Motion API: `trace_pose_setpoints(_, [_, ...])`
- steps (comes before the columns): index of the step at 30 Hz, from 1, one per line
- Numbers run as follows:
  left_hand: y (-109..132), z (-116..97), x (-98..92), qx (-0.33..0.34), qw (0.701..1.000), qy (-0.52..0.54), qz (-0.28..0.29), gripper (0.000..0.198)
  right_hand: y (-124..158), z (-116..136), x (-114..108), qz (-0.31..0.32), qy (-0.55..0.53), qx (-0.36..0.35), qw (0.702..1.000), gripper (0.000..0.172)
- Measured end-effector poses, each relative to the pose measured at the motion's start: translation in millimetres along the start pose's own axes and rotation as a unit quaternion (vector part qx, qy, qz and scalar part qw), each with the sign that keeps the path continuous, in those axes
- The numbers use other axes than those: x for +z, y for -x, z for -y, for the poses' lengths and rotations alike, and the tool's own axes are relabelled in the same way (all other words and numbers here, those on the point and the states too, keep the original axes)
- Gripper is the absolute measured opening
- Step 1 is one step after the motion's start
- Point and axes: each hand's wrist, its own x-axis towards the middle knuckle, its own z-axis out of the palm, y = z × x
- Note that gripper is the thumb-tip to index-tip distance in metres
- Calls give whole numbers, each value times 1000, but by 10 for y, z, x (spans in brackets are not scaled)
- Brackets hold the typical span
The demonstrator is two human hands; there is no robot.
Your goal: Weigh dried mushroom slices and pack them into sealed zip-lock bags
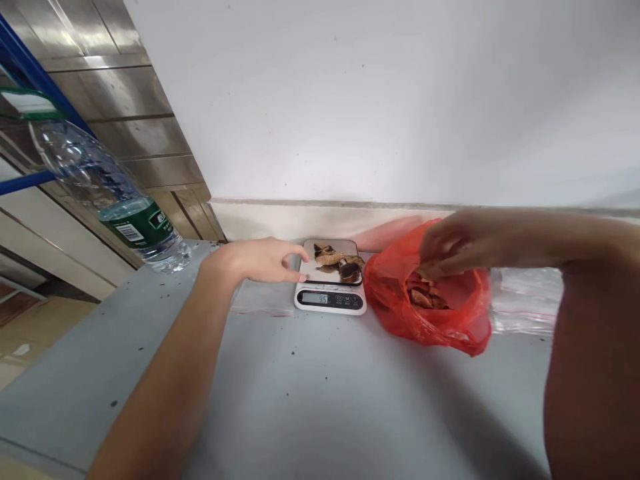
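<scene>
A white digital kitchen scale (331, 301) stands against the wall, its display showing digits that look like 95. Several dried brown pieces (345, 263), curled and dark-edged, lie on its plate. My left hand (265, 260) is at the scale's left edge, thumb and fingers apart, holding nothing. To the right of the scale sits a red plastic bag (400, 313), open at the top, with more dried brown pieces (427, 293) inside. My right hand (457, 243) reaches over the bag's mouth. Its fingers pinch a dried brown piece, slightly blurred and partly hidden.
A water bottle (135, 220) with a green label stands at the table's left end. Clear plastic bags (525, 300) lie right of the red bag, and another clear bag (263, 300) lies under my left hand. A white wall (375, 100) rises behind the grey table (310, 400).
</scene>
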Motion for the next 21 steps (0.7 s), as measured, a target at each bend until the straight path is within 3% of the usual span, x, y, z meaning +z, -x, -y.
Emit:
trace_pose_setpoints(1, [-3,14,0,-1,1000,0,-2,61,4,89,-2,49,-26,-11,998,15])
trace_pose_setpoints(2, [-5,32,-1,-2,1000,2,-3,60,-9,187,17,47,-47,-22,998,13])
trace_pose_setpoints(6, [-20,162,-10,-17,1000,18,6,60,-212,516,286,-60,-83,9,995,3])
trace_pose_setpoints(8, [-34,240,-12,-32,999,24,20,61,-365,575,471,-78,-99,43,991,8])
trace_pose_setpoints(12, [-79,322,9,-68,995,23,72,64,-607,536,729,-95,-154,47,982,13])
trace_pose_setpoints(17, [-154,236,90,-92,989,7,119,67,-644,485,733,-117,-138,42,983,21])
trace_pose_setpoints(21, [-201,163,163,-97,988,-25,120,55,-571,495,620,-173,-155,40,972,18])
